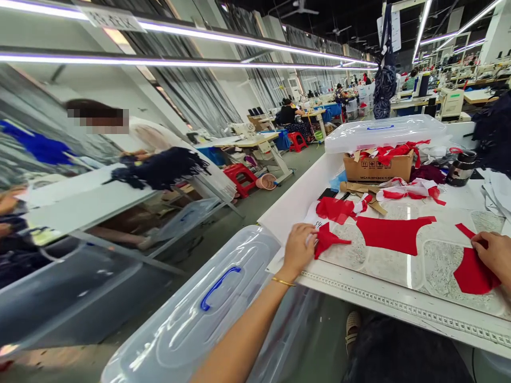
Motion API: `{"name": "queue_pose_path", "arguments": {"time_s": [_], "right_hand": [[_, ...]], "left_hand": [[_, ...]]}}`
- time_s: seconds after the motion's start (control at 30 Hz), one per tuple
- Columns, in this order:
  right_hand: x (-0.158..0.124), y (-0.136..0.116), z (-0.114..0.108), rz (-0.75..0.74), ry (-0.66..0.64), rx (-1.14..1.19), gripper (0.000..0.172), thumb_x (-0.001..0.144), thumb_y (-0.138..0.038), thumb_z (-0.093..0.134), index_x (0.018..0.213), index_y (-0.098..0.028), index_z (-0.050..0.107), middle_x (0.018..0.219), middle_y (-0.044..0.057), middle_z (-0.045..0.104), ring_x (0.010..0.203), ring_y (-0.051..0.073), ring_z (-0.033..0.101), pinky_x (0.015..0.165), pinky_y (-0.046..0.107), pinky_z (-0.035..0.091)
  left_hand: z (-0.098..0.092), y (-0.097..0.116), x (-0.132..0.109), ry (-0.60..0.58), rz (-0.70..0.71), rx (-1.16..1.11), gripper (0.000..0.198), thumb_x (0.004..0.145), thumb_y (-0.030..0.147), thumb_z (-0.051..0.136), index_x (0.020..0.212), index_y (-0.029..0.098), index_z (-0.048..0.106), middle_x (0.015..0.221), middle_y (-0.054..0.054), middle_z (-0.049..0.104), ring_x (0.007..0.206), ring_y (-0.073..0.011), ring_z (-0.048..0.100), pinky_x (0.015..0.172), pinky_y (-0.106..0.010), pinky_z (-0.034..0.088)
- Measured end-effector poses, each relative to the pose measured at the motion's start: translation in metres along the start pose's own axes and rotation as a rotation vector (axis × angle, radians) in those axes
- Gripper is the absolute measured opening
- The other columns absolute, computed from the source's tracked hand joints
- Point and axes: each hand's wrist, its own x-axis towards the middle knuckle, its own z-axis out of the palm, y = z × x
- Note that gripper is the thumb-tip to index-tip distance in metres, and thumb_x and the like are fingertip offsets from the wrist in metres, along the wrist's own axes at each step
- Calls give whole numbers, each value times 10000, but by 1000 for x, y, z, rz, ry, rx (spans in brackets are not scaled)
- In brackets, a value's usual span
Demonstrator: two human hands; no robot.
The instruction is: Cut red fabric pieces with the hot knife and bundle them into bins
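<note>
My left hand [298,249] reaches across to the left end of the white worktable [383,298] and pinches a small red fabric piece [328,239]. My right hand [493,254] rests at the right edge, fingers curled on another red fabric piece [473,274]. Between them lies a wide red cut piece [393,234] on a clear template sheet with lace patterns [439,263]. More red pieces [335,208] sit behind it.
A clear lidded bin with a blue handle [217,287] stands at my lower left. A cardboard box [377,167] of red scraps sits under another clear bin [385,133]. A dark cup [461,167] is at the right. A person works at a table [91,199] to the left.
</note>
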Motion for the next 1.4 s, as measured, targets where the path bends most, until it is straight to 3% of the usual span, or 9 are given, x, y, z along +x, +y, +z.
{"name": "queue_pose_path", "arguments": {"time_s": [0.1,0.2,0.3,0.43,0.53,0.7,0.97,1.07,1.4], "right_hand": [[-1,0,-3,-7,70,193,231,818,-286,491,762,-222,705,866,117,698,806,265,627,655,361,448],[3,6,2,8,183,254,273,822,-294,455,841,-198,710,888,109,689,787,248,613,717,374,465],[8,14,7,13,243,297,299,828,-268,432,885,-188,715,899,106,695,775,230,603,761,372,473],[8,20,8,30,260,333,298,819,-221,430,896,-178,715,923,107,710,774,223,607,784,369,478],[6,23,7,47,240,348,299,824,-218,428,889,-177,717,945,105,715,790,222,621,801,367,482],[3,28,2,83,201,359,294,842,-217,442,911,-168,724,965,111,710,822,224,639,826,367,481],[6,17,4,38,85,477,128,718,-305,711,788,-199,705,944,91,674,979,268,597,868,367,441],[9,3,12,-4,19,595,119,662,-269,732,640,-202,636,857,64,643,913,243,585,836,356,433],[-8,-32,-10,-136,-229,1197,527,681,-750,554,815,-248,471,665,-7,544,572,140,476,520,279,358]], "left_hand": [[-12,-13,6,137,-72,177,146,860,243,519,894,202,656,1007,-112,664,1001,-309,557,908,-525,466],[-7,-2,10,177,-29,205,246,864,245,511,1056,175,649,1138,-151,627,1087,-345,542,940,-567,441],[17,48,4,39,182,-5,266,893,184,477,1106,204,634,1117,-108,657,1063,-289,578,946,-504,474],[58,147,-13,-258,521,-304,352,907,122,465,1224,216,586,1166,-70,688,1118,-221,598,1018,-419,480],[86,210,-18,-369,644,-400,352,920,142,477,1260,183,562,1228,-94,670,1156,-217,586,1063,-421,456],[123,259,-12,-427,732,-365,355,937,296,543,1269,170,547,1243,-119,656,1158,-245,586,1096,-476,411],[115,240,-26,-315,770,-283,70,903,177,585,964,175,620,898,-60,672,866,-205,621,1006,-407,488],[102,222,-34,-266,733,-290,164,921,100,496,878,196,621,784,-34,637,776,-179,603,981,-399,507],[45,159,-11,-71,323,-423,142,940,142,512,927,214,633,847,-48,672,846,-190,618,844,-396,555]]}}
